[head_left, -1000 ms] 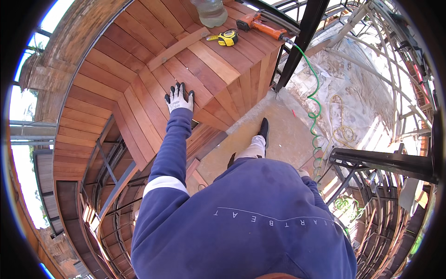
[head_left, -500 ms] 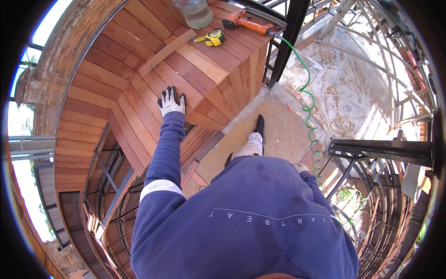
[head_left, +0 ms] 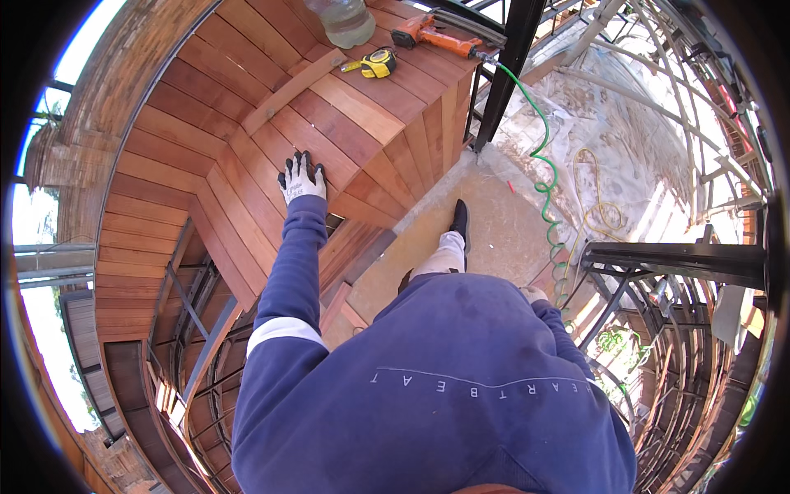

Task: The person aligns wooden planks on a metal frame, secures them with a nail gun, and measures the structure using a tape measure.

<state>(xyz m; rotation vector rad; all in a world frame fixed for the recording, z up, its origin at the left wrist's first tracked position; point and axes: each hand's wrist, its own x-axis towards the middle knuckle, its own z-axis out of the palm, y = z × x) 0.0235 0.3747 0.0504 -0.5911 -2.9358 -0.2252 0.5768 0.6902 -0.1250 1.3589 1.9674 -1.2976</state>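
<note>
My left hand (head_left: 301, 176), in a white work glove with dark fingertips, lies flat on the reddish wooden boards (head_left: 306, 136) of a curved bench, fingers apart and nothing in them. Farther off on the same boards are a loose wooden strip (head_left: 292, 92), a yellow and black tape measure (head_left: 378, 63) and an orange nail gun (head_left: 436, 37) with a green coiled hose attached. Only a small gloved part of my right hand (head_left: 534, 294) shows beside my body on the right; its fingers are hidden behind my sweatshirt.
A large clear plastic bottle (head_left: 346, 23) stands at the bench's far end. The green hose (head_left: 543, 165) runs down past a black steel post (head_left: 504, 78). Plastic sheeting (head_left: 625, 132) with a yellow cord covers ground at right. A black beam (head_left: 675, 262) juts in from the right.
</note>
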